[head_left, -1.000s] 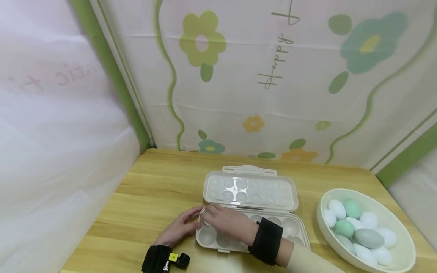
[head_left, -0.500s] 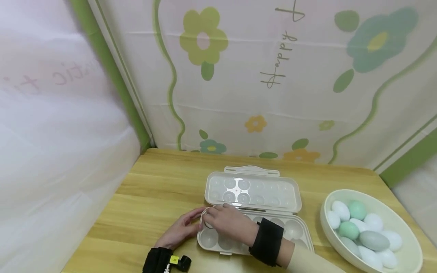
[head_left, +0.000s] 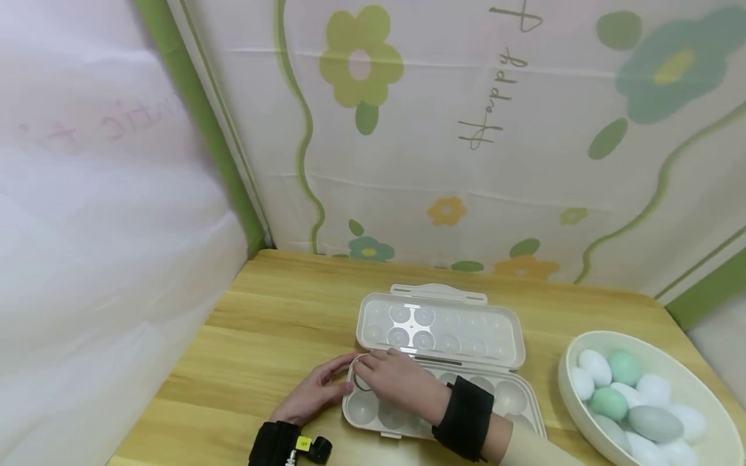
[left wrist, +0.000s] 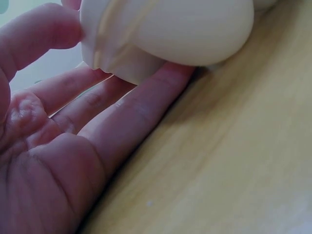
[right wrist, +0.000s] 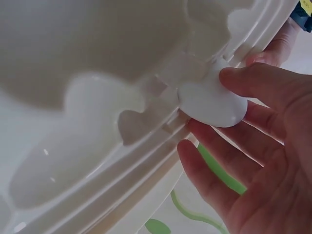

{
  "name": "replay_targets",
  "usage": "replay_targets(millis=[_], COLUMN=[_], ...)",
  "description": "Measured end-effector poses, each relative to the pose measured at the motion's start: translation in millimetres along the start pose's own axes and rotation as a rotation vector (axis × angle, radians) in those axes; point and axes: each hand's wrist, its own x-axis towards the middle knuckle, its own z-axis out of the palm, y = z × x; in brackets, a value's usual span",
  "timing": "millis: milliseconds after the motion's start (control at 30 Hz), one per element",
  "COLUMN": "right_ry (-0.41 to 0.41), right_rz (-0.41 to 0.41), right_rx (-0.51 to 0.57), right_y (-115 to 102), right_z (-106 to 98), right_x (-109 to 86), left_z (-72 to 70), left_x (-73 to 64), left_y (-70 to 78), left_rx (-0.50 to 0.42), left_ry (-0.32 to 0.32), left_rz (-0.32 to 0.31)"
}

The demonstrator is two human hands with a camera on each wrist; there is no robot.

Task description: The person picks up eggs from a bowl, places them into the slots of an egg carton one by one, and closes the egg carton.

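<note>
The right hand [head_left: 402,384] pinches a white egg [right wrist: 210,103] between thumb and fingers at the far-left compartment of the egg box [head_left: 362,409]. The left hand [head_left: 313,393], fingers loosely extended, touches the box's left end; an egg-filled bowl [head_left: 721,424] stands to the box's right.

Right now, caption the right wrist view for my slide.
Right hand holding a white egg at an egg tray's edge.
</note>
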Motion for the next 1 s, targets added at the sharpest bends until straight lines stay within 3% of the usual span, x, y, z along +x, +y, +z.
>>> replay_targets(millis=[267,567,1000], right_ry=[0.041,-0.078,0.009], right_rz=[0.031,0.181,0.292], right_rx=[0.082,0.202,0.123], right_y=[1,14,44], right_z=[-6,-21,-42], right_x=[-10.0,-27.7,-79.5], left_z=[-2.2,-6.6,1.3], left_x=[-1.8,-7.6,-4.0], left_y=[8.5,8.8,5.6], left_rx=[0.029,0.012,0.018], left_ry=[0.0,-0.008,-0.001], left_rz=[-0.003,0.006,-0.008])
